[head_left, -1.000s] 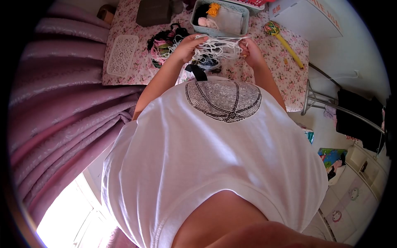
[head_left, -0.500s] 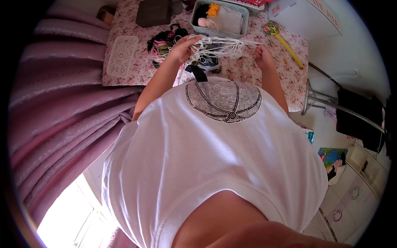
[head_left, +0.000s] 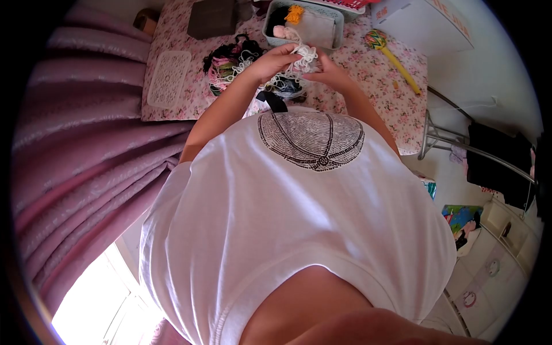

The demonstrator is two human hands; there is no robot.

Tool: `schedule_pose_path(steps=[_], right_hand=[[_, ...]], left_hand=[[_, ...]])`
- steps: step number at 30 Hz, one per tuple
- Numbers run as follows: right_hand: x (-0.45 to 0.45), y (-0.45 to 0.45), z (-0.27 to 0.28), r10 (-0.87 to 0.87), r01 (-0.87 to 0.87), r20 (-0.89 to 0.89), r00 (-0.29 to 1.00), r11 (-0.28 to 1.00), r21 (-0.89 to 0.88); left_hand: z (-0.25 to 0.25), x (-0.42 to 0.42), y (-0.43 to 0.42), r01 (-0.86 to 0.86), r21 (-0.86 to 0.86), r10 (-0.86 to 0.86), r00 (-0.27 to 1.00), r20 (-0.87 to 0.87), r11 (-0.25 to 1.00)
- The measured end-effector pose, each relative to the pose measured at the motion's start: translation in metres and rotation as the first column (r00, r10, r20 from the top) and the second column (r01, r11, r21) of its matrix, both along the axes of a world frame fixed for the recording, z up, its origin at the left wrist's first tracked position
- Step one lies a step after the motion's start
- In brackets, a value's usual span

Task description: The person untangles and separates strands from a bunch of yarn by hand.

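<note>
A bunched clump of white yarn [head_left: 305, 56] is between my two hands above the table. My left hand [head_left: 274, 63] closes on its left side with the fingers bent inward. From the right, my right hand [head_left: 330, 74] grips the clump, its thumb and fingers curved around the edge. Below and to the left lies a tangled heap of yarn [head_left: 225, 72] in black, pink, green and white. Part of that heap is covered by my left forearm. A black strap [head_left: 272, 102] sticks out near the front edge, by my shirt.
Behind my hands stands a light basket [head_left: 340, 41] with orange, pink and black yarn. A dark box [head_left: 211, 19] and a white lace-patterned tray [head_left: 168, 79] are at left. To the right are a yellow-handled stick with a multicoloured head [head_left: 401, 70] and a white carton [head_left: 425, 26].
My right hand has come left to meet my left hand. The white yarn, stretched between them before, is now gathered into a small clump. My left hand has shifted slightly right.
</note>
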State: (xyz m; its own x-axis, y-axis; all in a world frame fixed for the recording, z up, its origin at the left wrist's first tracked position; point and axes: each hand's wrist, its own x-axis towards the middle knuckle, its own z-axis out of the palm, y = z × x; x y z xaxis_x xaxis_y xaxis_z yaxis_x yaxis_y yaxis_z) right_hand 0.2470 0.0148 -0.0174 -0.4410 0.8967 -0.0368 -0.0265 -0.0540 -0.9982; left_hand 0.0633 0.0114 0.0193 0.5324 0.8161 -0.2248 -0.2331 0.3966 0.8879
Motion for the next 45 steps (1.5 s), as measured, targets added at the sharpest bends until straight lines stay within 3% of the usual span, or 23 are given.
schedule_pose_path(steps=[3,6,8,9,11,12,13,14,16,17,20,22,25,29,31,33,35,38,41,44,45], right_hand=[[-0.007,0.012,-0.010,0.140,-0.140,-0.014,0.990,0.990,-0.002],[0.003,0.017,0.014,0.017,-0.057,-0.148,0.989,0.961,-0.271],[0.002,0.015,0.027,-0.140,0.079,-0.211,0.968,0.959,-0.273],[0.003,0.015,0.030,-0.239,0.177,-0.210,0.948,0.944,-0.278],[0.017,0.019,0.052,-0.307,0.072,-0.451,0.838,0.882,-0.465],[0.029,0.024,0.050,-0.288,0.013,-0.531,0.797,0.887,-0.462],[0.041,0.032,0.048,-0.269,-0.048,-0.606,0.749,0.890,-0.454],[0.052,0.036,0.045,-0.248,-0.110,-0.677,0.693,0.892,-0.439],[0.070,0.035,0.047,-0.338,0.009,-0.613,0.715,0.880,-0.475],[0.082,0.036,0.041,-0.379,0.046,-0.582,0.720,0.862,-0.504],[0.106,0.031,0.026,-0.518,0.266,-0.352,0.780,0.782,-0.563],[0.116,0.025,0.008,-0.583,0.430,-0.115,0.804,0.704,-0.564],[0.120,0.011,-0.016,-0.339,0.357,0.130,0.932,0.791,-0.497],[0.092,0.001,-0.035,-0.153,0.346,0.429,0.890,0.840,-0.418],[0.074,0.001,-0.039,-0.085,0.184,0.407,0.909,0.960,-0.210],[0.049,-0.002,-0.032,-0.004,-0.015,0.420,0.908,0.999,0.040],[0.028,-0.005,-0.010,0.076,-0.242,0.473,0.878,0.922,0.302],[0.025,0.006,-0.048,0.077,-0.384,0.614,0.786,0.838,0.387],[0.034,0.004,-0.058,-0.186,-0.108,0.662,0.726,0.920,0.377],[0.048,0.001,-0.023,-0.105,0.070,0.579,0.809,0.994,0.082],[0.054,0.004,-0.022,-0.085,0.038,0.529,0.844,0.994,0.099]], left_hand=[[-0.011,0.004,0.001,-0.062,0.078,0.065,0.997,-0.042,0.995],[-0.023,0.006,0.000,-0.081,0.274,0.156,0.953,-0.262,0.958],[-0.031,0.010,-0.011,-0.007,0.387,0.182,0.890,-0.419,0.922],[-0.043,0.012,-0.010,0.098,0.377,0.044,0.936,-0.350,0.921],[-0.064,0.018,-0.010,0.205,0.363,-0.049,0.917,-0.396,0.909],[-0.069,0.020,-0.008,0.259,0.353,-0.096,0.903,-0.419,0.899],[-0.066,0.020,-0.004,0.381,0.298,-0.293,0.908,-0.300,0.875],[-0.066,0.018,-0.004,0.384,0.277,-0.293,0.902,-0.319,0.881],[-0.059,0.009,-0.007,0.385,0.232,-0.290,0.888,-0.357,0.893],[-0.051,0.003,-0.008,0.362,0.119,-0.262,0.831,-0.491,0.925],[-0.081,-0.022,-0.003,0.187,0.190,-0.112,0.932,-0.346,0.964],[-0.073,-0.030,-0.002,0.129,0.276,-0.015,0.925,-0.380,0.952],[-0.049,-0.032,-0.004,0.118,0.396,0.054,0.916,-0.398,0.911],[-0.035,-0.012,-0.004,0.100,0.387,0.017,0.957,-0.289,0.917],[-0.024,-0.003,-0.006,0.125,0.386,-0.005,0.955,-0.297,0.914],[-0.016,0.003,-0.008,0.123,0.378,-0.015,0.961,-0.276,0.918],[-0.011,0.007,-0.010,0.092,0.363,-0.009,0.974,-0.226,0.927],[-0.017,-0.004,-0.006,0.001,0.371,0.101,0.961,-0.256,0.928],[-0.035,-0.034,-0.003,-0.243,0.252,0.292,0.940,-0.177,0.937],[-0.062,-0.071,0.001,-0.365,0.168,0.393,0.900,-0.187,0.916],[-0.068,-0.077,-0.001,-0.334,0.181,0.372,0.894,-0.250,0.925]])
